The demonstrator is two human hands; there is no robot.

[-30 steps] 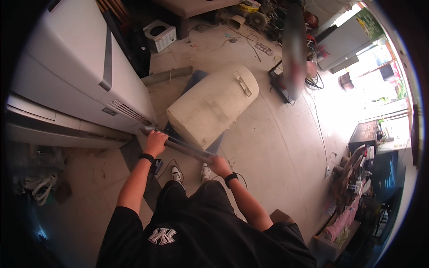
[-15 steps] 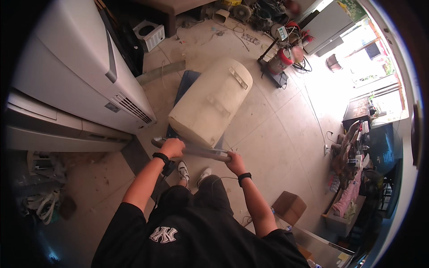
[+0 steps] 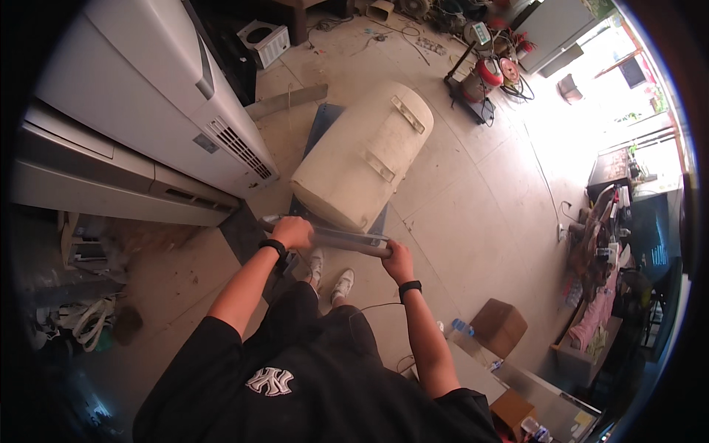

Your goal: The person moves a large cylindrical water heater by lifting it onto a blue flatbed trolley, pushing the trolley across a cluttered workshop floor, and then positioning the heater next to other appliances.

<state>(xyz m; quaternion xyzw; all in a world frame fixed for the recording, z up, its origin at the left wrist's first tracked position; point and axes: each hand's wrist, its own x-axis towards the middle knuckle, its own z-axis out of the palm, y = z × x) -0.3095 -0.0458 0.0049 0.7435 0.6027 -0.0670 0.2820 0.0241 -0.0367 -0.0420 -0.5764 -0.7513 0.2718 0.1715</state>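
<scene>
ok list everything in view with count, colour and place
platform: 1, blue, centre
cylindrical tank: 1, cream, on the platform
bar: 1, grey, by the tank's near end
floor-standing air conditioners: 2, white, left
round-holed box: 1, white, upper left
fire extinguisher: 1, red, upper right
cardboard boxes: 2, brown, lower right
cloth: 1, pink, right
clutter: uncountable, mixed colours, edges
shoes: 2, white, lower centre
left grip: 1, bare, on bar
right grip: 1, bare, on bar

Premises appear to be a cluttered workshop: tall white vented appliance cabinet, white box-shaped casing with round opening, red-and-grey cylinder on black platform, stained pale floor tiles.
</scene>
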